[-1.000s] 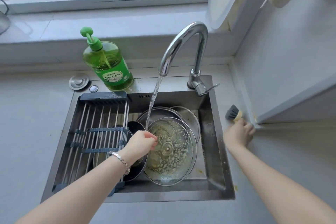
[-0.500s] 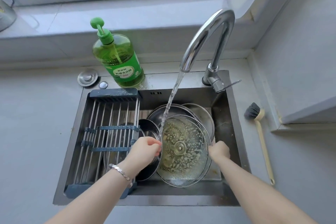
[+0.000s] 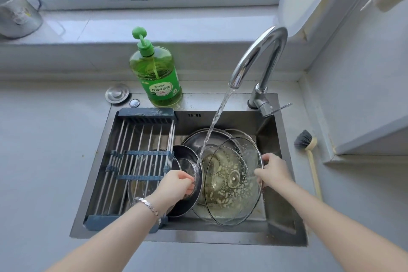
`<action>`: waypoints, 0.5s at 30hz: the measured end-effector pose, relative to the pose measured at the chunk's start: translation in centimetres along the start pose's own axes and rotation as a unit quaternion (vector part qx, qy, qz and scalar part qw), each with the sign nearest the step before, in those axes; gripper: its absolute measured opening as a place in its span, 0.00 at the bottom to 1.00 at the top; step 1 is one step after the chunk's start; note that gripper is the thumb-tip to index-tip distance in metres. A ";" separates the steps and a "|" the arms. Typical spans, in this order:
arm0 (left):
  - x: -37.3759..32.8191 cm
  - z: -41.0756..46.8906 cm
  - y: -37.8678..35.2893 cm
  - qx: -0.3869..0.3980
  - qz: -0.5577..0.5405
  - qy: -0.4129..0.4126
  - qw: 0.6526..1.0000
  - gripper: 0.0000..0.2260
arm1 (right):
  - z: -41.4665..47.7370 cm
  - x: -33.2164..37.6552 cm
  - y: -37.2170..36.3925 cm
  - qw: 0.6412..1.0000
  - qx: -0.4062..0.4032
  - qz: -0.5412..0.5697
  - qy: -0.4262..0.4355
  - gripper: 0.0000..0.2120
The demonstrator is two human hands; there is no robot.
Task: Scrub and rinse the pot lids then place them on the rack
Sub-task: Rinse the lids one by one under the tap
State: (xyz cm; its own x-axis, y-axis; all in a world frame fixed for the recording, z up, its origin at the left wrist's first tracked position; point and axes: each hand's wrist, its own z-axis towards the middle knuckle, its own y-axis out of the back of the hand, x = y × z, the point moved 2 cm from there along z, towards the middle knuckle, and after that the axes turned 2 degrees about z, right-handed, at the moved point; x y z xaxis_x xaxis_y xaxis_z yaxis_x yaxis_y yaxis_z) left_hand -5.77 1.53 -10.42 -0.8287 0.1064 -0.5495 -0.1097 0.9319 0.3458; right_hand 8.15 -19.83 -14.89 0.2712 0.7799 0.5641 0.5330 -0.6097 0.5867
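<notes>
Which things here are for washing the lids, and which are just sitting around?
For the job: glass lid, steel lids, tap, brush, soap, rack, sink.
Just lying about: plug, mug.

Green soap bottle point(image 3: 157, 77), blue-grey rack point(image 3: 141, 161), chrome faucet point(image 3: 258, 59), yellow-speckled clear glass lid point(image 3: 231, 181).

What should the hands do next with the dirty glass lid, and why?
Probably slide the lid until the water, now striking only its edge, hits the middle: left hand and right hand grip its rim, and scum covers it.
</notes>
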 end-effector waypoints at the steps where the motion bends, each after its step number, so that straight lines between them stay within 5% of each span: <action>1: -0.2 -0.3 0.1 0.003 -0.004 -0.001 1.000 0.09 | -0.7 0.7 1.2 1.000 -0.011 0.002 0.010 0.17; 5: -0.2 -0.7 0.5 0.005 -0.031 0.014 0.999 0.10 | -3.5 3.0 6.3 0.998 -0.048 0.036 0.031 0.17; 10: -0.1 -0.8 1.0 0.016 -0.134 0.049 0.990 0.23 | -6.7 5.0 10.7 0.970 -0.008 0.243 0.025 0.16; 12: -0.3 -1.0 1.5 0.081 -0.241 0.064 0.965 0.26 | -7.3 5.4 11.1 0.952 0.018 0.305 0.016 0.14; 15: -1.4 -1.9 2.3 0.244 -0.409 0.036 0.879 0.23 | -7.4 5.3 9.8 0.937 0.079 0.341 -0.001 0.14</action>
State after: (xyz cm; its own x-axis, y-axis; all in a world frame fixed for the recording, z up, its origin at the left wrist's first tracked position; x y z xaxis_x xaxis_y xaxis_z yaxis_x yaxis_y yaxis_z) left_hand -5.91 2.85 -7.43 -0.6175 -0.6734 -0.4065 -0.4505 0.7264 -0.5190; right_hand 8.88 -22.65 -1.86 0.5933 0.2164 0.7754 0.3474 -0.9377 -0.0042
